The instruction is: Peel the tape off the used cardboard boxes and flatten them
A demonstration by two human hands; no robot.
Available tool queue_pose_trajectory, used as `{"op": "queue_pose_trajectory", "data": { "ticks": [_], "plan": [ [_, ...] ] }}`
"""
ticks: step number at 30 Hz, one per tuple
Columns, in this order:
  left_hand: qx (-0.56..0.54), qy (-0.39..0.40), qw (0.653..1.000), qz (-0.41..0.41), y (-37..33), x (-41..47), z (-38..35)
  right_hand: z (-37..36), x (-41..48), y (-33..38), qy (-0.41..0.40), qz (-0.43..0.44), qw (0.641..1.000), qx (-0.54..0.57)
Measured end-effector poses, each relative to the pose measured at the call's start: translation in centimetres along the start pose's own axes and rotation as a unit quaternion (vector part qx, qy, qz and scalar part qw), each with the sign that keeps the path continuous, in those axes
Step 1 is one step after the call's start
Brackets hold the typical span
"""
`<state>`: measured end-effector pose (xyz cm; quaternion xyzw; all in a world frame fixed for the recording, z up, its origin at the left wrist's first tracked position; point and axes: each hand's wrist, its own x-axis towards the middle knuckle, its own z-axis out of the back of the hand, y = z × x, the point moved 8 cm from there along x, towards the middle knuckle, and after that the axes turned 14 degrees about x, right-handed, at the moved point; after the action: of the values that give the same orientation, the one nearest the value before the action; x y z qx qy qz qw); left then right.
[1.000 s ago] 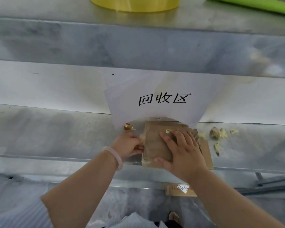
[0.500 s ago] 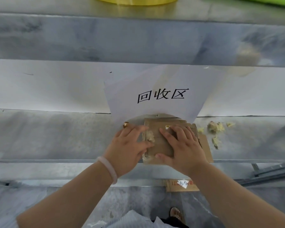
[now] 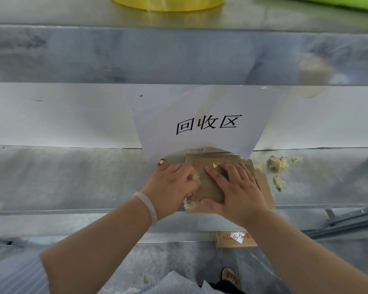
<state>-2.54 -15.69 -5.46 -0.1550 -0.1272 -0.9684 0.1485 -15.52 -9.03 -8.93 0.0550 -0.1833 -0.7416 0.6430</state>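
Just below the centre of the frame, on the grey metal shelf (image 3: 72, 177), the flattened cardboard box (image 3: 209, 188) is seen lying directly beneath a white paper sign (image 3: 200, 107). It is covered from both sides. The left hand (image 3: 172, 184) is laid over its left edge with the fingers nearly straight, and a crumpled wad of tape (image 3: 195, 178) shows at the fingertips; no pinch on it can be made out. The right hand (image 3: 237, 188) is spread palm-down across the middle and right of the box, with the thumb hooked at the near edge.

The long axis of the box runs from the bottom of the frame up toward the sign, tilted slightly. Only a narrow strip of brown surface is left visible between the two hands. A further cardboard sheet (image 3: 266, 187) juts out to the right from beneath it. Loose tape scraps (image 3: 277, 163) are scattered on the shelf further right, well apart from both hands.

The step is judged to be pressing the box flat, with most of the tape apparently removed already. Since the wad sits on the left edge, the left hand is the nearer one for clearing it. The right hand is better placed to pin the box meanwhile.
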Motion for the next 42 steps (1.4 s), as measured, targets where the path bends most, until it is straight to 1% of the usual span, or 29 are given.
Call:
{"op": "queue_pose_trajectory", "data": {
  "ticks": [5, 8, 11, 13, 15, 18, 19, 20, 21, 23, 25, 27, 30, 35, 37, 40, 42],
  "plan": [
    [0.053, 0.011, 0.994, -0.095, -1.1, 1.0, 0.2, 0.0, 0.1, -0.1, 0.0, 0.0, 1.0, 0.007],
    [0.033, 0.028, 0.994, -0.1, -0.4, 0.6, -0.1, 0.1, 0.2, -0.2, -0.003, -0.003, 1.0, 0.012],
    [-0.004, 0.046, 0.996, -0.082, 0.3, 0.1, -0.8, 0.2, 0.2, -0.1, -0.011, -0.001, 1.0, 0.017],
    [-0.056, 0.045, 0.997, -0.037, 1.1, -0.2, -1.3, 0.2, 0.2, -0.1, -0.015, -0.002, 1.0, 0.021],
    [-0.133, 0.037, 0.99, 0.036, 2.1, -0.9, -1.9, 0.2, 0.3, 0.0, -0.016, -0.007, 1.0, 0.02],
    [-0.246, 0.039, 0.957, 0.147, 2.6, -2.7, -2.2, 0.0, 0.3, 0.0, -0.011, -0.009, 1.0, 0.019],
    [-0.269, 0.04, 0.945, 0.179, 2.4, -3.3, -2.1, -0.1, 0.3, 0.0, -0.009, -0.008, 1.0, 0.017],
    [-0.269, 0.042, 0.942, 0.195, 2.1, -3.7, -1.9, -0.1, 0.3, 0.0, -0.01, -0.007, 1.0, 0.016],
    [-0.244, 0.045, 0.95, 0.19, 1.7, -3.9, -1.6, 0.0, 0.3, 0.0, -0.014, -0.006, 1.0, 0.015],
    [-0.143, 0.05, 0.98, 0.133, 0.6, -3.4, -1.0, 0.0, 0.3, 0.0, -0.019, -0.004, 1.0, 0.012],
    [-0.051, 0.046, 0.994, 0.081, 0.4, -2.5, -0.6, -0.1, 0.3, 0.1, -0.019, 0.0, 1.0, 0.01],
    [0.005, 0.04, 0.998, 0.039, 0.3, -1.7, 0.0, -0.1, 0.3, 0.1, -0.023, 0.004, 1.0, 0.008],
    [0.064, 0.061, 0.996, -0.03, -0.7, -0.7, 0.3, 0.0, 0.2, 0.1, -0.034, 0.011, 0.999, 0.01],
    [0.104, 0.075, 0.979, -0.159, -2.5, 0.9, 0.5, 0.0, 0.2, 0.1, -0.036, 0.01, 0.999, 0.012],
    [0.086, 0.065, 0.975, -0.193, -2.5, 0.7, 0.4, 0.0, 0.3, -0.1, -0.025, -0.001, 1.0, 0.015],
    [0.067, 0.039, 0.975, -0.21, -1.1, -0.6, 0.3, 0.0, 0.4, -0.3, -0.011, -0.017, 0.999, 0.025],
    [0.067, 0.039, 0.979, -0.187, 0.9, -1.8, 0.1, 0.1, 0.3, -0.3, -0.008, -0.017, 1.0, 0.023]
  ]
}}
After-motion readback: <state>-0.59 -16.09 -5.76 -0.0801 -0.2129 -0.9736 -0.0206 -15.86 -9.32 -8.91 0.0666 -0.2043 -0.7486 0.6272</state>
